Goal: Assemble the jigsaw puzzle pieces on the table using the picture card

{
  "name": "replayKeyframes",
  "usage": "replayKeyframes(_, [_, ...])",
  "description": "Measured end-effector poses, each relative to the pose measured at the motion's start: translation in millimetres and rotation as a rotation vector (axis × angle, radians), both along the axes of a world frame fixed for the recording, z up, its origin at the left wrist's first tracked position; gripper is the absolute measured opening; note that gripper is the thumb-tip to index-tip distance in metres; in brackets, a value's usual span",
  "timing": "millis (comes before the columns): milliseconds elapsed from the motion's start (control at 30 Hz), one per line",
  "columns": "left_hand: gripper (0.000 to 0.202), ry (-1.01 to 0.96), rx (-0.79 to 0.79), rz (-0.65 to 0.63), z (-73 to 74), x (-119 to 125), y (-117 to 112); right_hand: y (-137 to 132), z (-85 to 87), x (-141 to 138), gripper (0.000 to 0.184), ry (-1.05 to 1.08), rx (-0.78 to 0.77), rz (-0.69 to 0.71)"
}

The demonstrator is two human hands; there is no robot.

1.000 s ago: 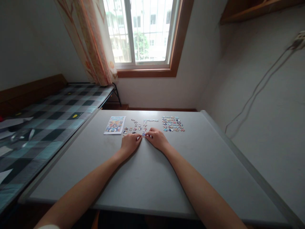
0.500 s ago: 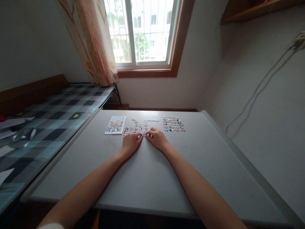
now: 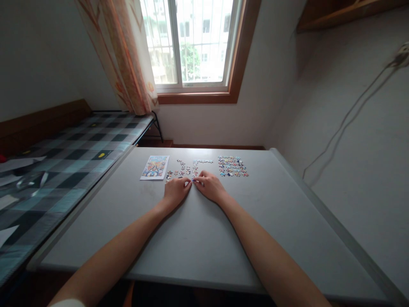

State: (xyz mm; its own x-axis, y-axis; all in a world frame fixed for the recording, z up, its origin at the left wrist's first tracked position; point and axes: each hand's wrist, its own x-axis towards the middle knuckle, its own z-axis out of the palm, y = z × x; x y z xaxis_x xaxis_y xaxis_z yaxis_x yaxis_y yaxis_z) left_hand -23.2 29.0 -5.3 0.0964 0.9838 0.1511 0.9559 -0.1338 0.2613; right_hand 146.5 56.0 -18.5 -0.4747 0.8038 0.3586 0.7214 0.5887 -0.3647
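My left hand point(image 3: 177, 189) rests on the table with thumb and fingers pinched at the near end of a joined strip of jigsaw puzzle pieces point(image 3: 203, 161). Opposite it, my right hand point(image 3: 209, 184) pinches at the same end, its fingertips almost meeting the left ones. A small jigsaw puzzle piece point(image 3: 193, 180) shows between the fingertips, mostly covered. The strip forms a corner, one side running away from me and the other to the right. Loose puzzle pieces point(image 3: 181, 172) lie beyond my left hand.
A printed picture sheet point(image 3: 155, 167) lies on the left of the grey table point(image 3: 198, 238). Many loose pieces point(image 3: 232, 166) are spread at the right. A bed with a checked cover point(image 3: 96, 140) stands along the left side, and a window point(image 3: 201, 42) is ahead.
My right hand's fingertips have shifted slightly left, closer to my left hand. My left hand stays nearly in place at the strip's near end.
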Motion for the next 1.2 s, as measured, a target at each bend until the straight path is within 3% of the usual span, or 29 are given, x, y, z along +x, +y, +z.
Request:
replayKeyframes(300, [0.035, 0.004, -0.02, 0.009, 1.0, 1.3, -2.2, -2.6, 7.2, -4.7, 0.025, -0.104, 0.034, -0.03])
replayKeyframes(600, [0.032, 0.026, 0.004, -0.018, 1.6, -1.0, -5.3, 0.7, -1.3, 0.3, 0.03, 0.07, -0.052, -0.101])
replayKeyframes(1200, [0.035, 0.06, -0.042, -0.03, 6.9, 3.4, -10.0, 1.6, -3.6, 0.6, 0.025, 0.085, -0.066, -0.029])
